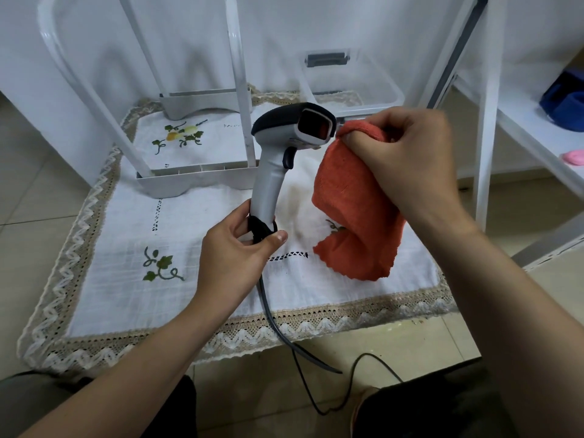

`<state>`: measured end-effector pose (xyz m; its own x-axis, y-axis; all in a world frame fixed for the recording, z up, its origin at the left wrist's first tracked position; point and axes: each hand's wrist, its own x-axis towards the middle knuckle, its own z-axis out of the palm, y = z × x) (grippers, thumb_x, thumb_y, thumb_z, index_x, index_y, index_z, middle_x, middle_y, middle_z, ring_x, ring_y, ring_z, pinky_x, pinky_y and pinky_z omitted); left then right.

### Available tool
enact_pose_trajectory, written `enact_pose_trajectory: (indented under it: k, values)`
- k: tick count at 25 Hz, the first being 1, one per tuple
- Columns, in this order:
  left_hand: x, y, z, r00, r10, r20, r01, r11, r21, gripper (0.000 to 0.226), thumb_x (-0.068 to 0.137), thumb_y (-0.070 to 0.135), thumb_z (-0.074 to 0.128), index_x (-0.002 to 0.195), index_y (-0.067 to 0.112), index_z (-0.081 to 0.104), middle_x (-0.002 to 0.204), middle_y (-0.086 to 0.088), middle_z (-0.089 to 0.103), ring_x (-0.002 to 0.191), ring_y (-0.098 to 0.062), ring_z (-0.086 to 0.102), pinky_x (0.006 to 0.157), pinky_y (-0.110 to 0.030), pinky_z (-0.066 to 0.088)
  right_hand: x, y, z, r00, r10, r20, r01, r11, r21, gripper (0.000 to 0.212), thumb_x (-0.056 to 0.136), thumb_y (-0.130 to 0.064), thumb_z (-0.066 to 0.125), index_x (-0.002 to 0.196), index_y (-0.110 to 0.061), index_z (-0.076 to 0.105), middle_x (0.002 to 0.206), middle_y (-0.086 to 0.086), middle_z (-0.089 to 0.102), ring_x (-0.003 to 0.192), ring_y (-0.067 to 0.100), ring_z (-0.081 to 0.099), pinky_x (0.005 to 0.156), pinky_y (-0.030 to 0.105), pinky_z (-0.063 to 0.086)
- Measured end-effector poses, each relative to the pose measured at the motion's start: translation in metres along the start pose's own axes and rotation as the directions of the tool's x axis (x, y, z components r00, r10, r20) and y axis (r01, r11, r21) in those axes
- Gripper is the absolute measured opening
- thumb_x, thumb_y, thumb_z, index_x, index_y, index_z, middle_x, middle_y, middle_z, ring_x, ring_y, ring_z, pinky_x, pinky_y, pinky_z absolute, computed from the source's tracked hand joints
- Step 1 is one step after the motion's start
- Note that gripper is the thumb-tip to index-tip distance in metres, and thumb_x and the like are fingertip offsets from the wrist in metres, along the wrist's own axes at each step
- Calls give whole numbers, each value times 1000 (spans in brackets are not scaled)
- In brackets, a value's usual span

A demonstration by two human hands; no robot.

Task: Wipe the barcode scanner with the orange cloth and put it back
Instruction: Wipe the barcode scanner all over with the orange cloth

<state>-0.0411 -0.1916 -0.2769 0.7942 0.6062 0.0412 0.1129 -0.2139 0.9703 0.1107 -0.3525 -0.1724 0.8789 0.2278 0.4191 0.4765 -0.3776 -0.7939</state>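
Head view. Left grip [240, 248] curled round butt of barcode scanner [271, 172], holding it off table [126, 279], long axis near upright, window facing right. Right grip [407, 153] pinching orange cloth [354, 210], bunched fold touching window edge, rest hanging. Right nearer scanner head: wiping judged under way, leftward press next. Behind: 1 clear bin [357, 86], no contents made out.
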Motion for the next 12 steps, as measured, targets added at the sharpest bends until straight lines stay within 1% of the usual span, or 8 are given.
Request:
enact_pose_trajectory:
  k: [1,3,5,6,9,12]
  values:
    - [-1,1,0,1000,18,0,-18,1000,9,60,80,22,87,134,31,64,116,10,76,103,-11,75,91,-39,61,-1,-1,2,1000,-14,1,14,1000,-14,8,82,-34,77,86,-31,84,78,-18,78,81,-2,73,80,35,62]
    - [-4,3,1,999,50,-2,-50,998,23,58,80,21,86,128,42,62,114,12,76,100,-4,75,87,-26,60,-2,-3,4,1000,-21,0,21,999,-49,10,82,-36,75,86,-33,84,79,-17,78,81,1,73,79,37,62]
    - [-6,5,2,998,57,-2,-57,997,48,59,80,20,86,120,53,57,110,17,74,93,4,74,78,-12,56,-2,-2,6,1000,-21,-4,20,995,-101,18,81,-41,72,90,-32,85,81,-15,79,82,4,74,79,38,62]
    - [-7,6,2,999,55,-4,-54,997,63,61,81,20,86,118,56,55,108,21,72,91,7,73,74,-7,54,-2,-1,7,1000,-28,-1,27,992,-124,19,82,-42,71,91,-32,85,81,-15,79,81,5,74,78,38,62]
    - [-9,8,3,998,68,-17,-66,995,79,64,82,20,85,120,58,51,102,33,64,82,11,72,68,-3,50,-4,-1,8,999,-42,4,42,988,-146,18,84,-39,70,91,-30,84,80,-14,78,80,6,73,77,37,61]
    - [-10,6,3,996,85,-29,-81,990,115,65,82,23,85,131,50,54,90,40,65,79,11,71,66,-2,48,-4,-4,10,1000,-26,12,27,992,-122,16,86,-38,71,90,-30,84,80,-13,79,80,6,73,79,38,60]
